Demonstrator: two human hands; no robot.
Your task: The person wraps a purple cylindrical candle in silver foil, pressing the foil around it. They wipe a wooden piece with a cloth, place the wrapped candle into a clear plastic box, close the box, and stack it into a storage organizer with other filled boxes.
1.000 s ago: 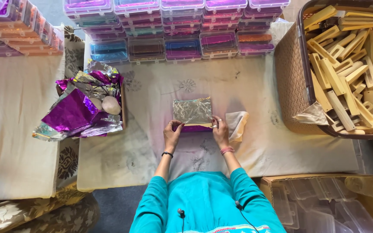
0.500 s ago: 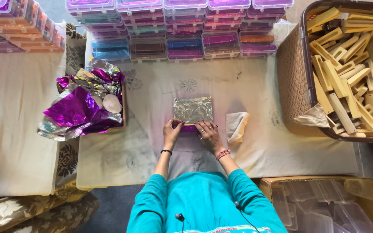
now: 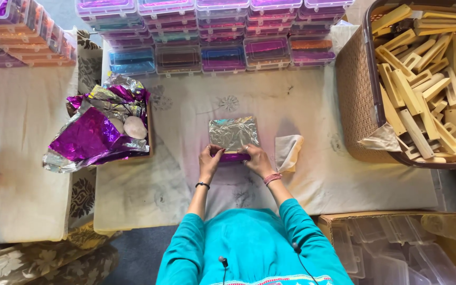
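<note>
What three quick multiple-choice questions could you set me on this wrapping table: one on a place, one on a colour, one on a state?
1. Where is the basket of wooden blocks?
A. far right
B. far left
C. under the table

2. What colour is the loose foil heap on the left?
A. green
B. purple and silver
C. red

3. What are the two hands doing?
A. hanging free
B. both pressing on the silver foil packet
C. holding a block

Answers: 1 A, it fills the right edge. 2 B, shiny purple with silver backs. 3 B, left hand and right hand grip its near edge.
</note>
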